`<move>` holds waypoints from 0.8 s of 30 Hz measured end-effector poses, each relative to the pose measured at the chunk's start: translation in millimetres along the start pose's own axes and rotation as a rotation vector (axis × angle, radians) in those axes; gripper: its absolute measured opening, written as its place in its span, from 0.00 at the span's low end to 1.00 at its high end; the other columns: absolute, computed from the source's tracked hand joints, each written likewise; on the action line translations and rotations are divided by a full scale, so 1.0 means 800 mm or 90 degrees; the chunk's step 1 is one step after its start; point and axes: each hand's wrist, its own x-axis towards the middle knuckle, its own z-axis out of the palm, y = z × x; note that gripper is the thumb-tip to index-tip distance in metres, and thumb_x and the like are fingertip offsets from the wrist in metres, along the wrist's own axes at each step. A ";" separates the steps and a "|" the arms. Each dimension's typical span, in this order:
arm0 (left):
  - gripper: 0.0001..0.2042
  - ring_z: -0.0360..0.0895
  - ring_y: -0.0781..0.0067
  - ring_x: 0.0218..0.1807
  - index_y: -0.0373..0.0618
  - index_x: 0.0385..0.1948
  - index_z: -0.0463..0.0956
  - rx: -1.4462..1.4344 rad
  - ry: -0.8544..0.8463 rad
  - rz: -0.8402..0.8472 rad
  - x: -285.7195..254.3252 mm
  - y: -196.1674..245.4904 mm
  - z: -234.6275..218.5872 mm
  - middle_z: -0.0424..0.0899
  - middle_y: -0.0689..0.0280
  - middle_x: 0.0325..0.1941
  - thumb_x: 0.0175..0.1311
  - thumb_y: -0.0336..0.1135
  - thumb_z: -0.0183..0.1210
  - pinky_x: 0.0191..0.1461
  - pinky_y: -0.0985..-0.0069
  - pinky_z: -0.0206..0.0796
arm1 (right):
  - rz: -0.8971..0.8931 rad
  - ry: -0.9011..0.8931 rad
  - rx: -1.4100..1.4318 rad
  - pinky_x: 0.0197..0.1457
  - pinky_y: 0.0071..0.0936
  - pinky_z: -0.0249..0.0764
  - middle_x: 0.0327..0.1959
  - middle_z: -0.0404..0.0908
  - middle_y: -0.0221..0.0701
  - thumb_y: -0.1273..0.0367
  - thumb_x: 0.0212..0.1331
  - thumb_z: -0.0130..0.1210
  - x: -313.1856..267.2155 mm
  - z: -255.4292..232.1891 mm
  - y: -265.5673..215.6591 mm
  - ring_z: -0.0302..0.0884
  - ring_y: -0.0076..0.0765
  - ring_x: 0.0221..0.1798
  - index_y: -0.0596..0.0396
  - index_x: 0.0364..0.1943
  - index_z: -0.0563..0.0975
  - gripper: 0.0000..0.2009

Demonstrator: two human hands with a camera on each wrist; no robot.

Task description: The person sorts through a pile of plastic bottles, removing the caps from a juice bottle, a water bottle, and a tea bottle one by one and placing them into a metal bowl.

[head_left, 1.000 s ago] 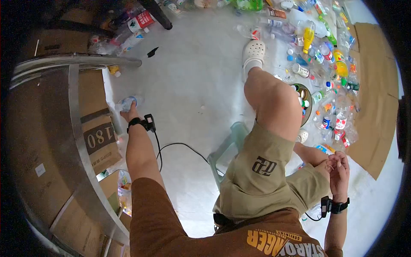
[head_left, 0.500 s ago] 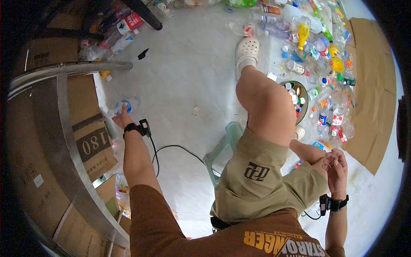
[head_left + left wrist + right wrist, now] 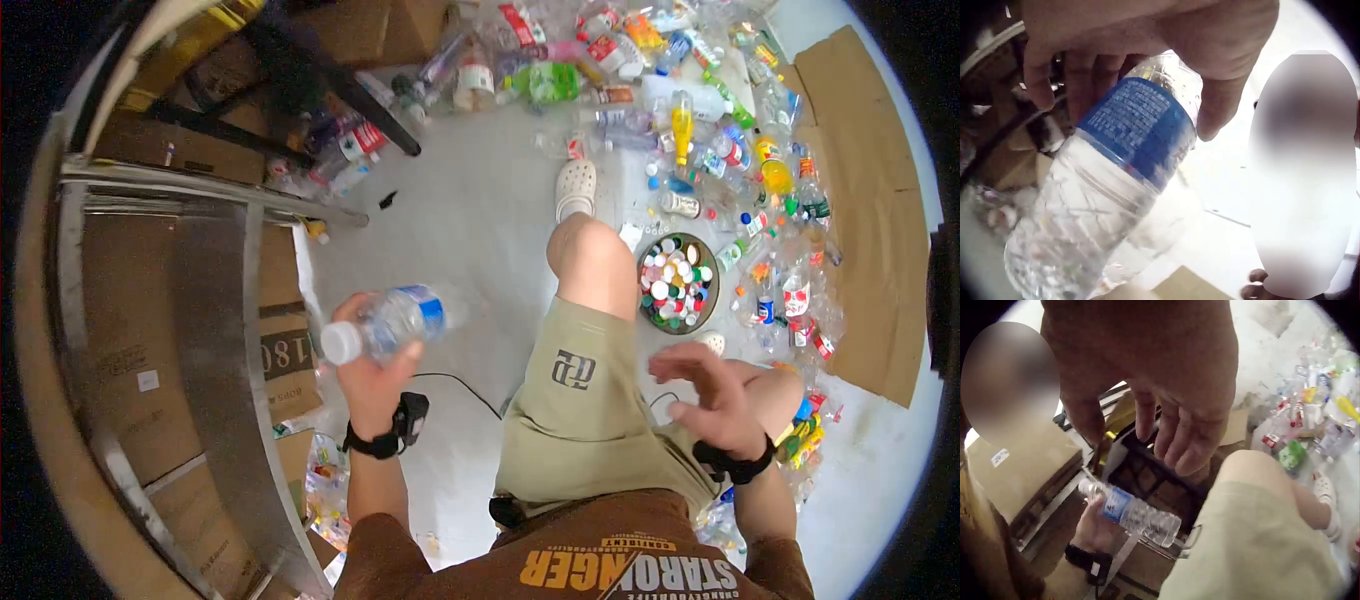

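Note:
My left hand [image 3: 368, 388] grips a clear plastic bottle [image 3: 392, 322] with a blue label and a white cap [image 3: 342, 343]. In the head view the bottle lies tilted across the hand, cap end toward the left. The left wrist view has fingers and thumb on either side of the bottle [image 3: 1079, 206], near its blue label [image 3: 1138, 128]. Over the right thigh, my right hand [image 3: 712, 400] holds nothing, its fingers loosely bent and the thumb apart. From the right wrist view, that hand [image 3: 1147, 375] hangs above and apart from the bottle [image 3: 1150, 524].
A round bowl of bottle caps [image 3: 680, 318] stands right of the knee. Many plastic bottles [image 3: 740, 150] cover the floor behind and right of it. A metal frame [image 3: 235, 350] with cardboard boxes [image 3: 150, 330] stands at the left; dark furniture legs [image 3: 375, 115] reach the floor farther back.
My left hand has lifted the bottle from the floor at the left and brought it closer to my body. My right hand has come off the right knee area, moving inward with its fingers spread more.

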 end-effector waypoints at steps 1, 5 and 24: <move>0.36 0.70 0.68 0.56 0.40 0.56 0.64 -0.041 -0.047 -0.006 -0.005 0.046 0.011 0.71 0.62 0.53 0.41 0.36 0.73 0.61 0.68 0.64 | -0.061 -0.032 -0.095 0.64 0.35 0.65 0.57 0.72 0.38 0.69 0.49 0.65 0.002 0.008 -0.012 0.70 0.40 0.61 0.60 0.61 0.65 0.33; 0.31 0.77 0.67 0.47 0.41 0.49 0.72 -0.101 -0.246 0.059 -0.027 0.170 0.073 0.78 0.61 0.44 0.38 0.37 0.74 0.52 0.70 0.69 | -0.267 0.014 -0.297 0.66 0.38 0.63 0.59 0.70 0.43 0.65 0.44 0.69 -0.009 0.038 -0.062 0.65 0.46 0.65 0.58 0.63 0.62 0.40; 0.17 0.77 0.59 0.51 0.38 0.45 0.79 0.116 -0.748 0.483 -0.035 0.381 0.229 0.78 0.57 0.49 0.50 0.28 0.66 0.55 0.66 0.68 | -0.258 0.295 -0.110 0.63 0.36 0.67 0.55 0.71 0.44 0.67 0.41 0.70 -0.149 0.004 -0.010 0.71 0.44 0.60 0.59 0.62 0.60 0.41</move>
